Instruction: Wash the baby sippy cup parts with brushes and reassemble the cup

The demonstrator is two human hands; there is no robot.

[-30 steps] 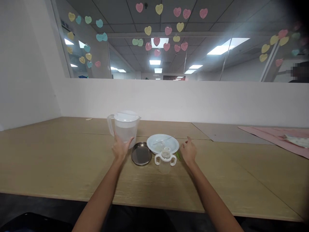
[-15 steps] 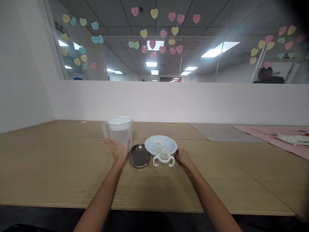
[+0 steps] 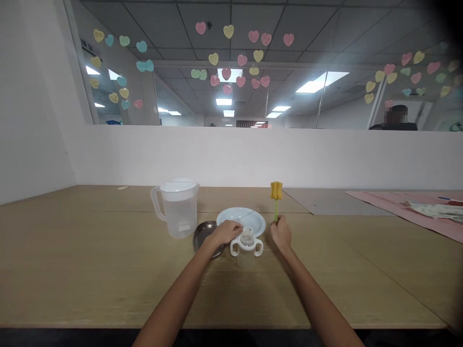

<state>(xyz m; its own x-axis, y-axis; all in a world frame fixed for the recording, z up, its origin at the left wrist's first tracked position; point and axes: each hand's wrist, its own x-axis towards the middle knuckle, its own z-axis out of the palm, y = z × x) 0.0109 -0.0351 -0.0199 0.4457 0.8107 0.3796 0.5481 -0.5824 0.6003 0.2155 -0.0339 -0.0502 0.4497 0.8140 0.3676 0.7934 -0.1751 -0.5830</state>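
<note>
A bottle brush with a yellow sponge head (image 3: 276,190) and a green handle stands upright in my right hand (image 3: 281,233), which is closed round the lower handle. My left hand (image 3: 227,232) reaches over the round metal tray (image 3: 200,237), its fingers slightly bent and apart beside the neck of a clear baby bottle (image 3: 247,239). I cannot make out contact with the bottle. The bottle stands upright, with a white two-handled ring and no cap. Behind it sits a white bowl (image 3: 258,222) with something clear inside, partly hidden by my left hand.
A lidded plastic pitcher (image 3: 180,214) of clear liquid stands left of the tray. A pink cloth (image 3: 383,205) with some items on it lies at the far right of the wooden table (image 3: 108,270). Behind the table, a low white wall carries a window; a person is visible through it.
My left hand has left the pitcher and moved right to the bottle. My right hand has lifted the bottle brush upright from beside the bowl. The camera view has shifted slightly.
</note>
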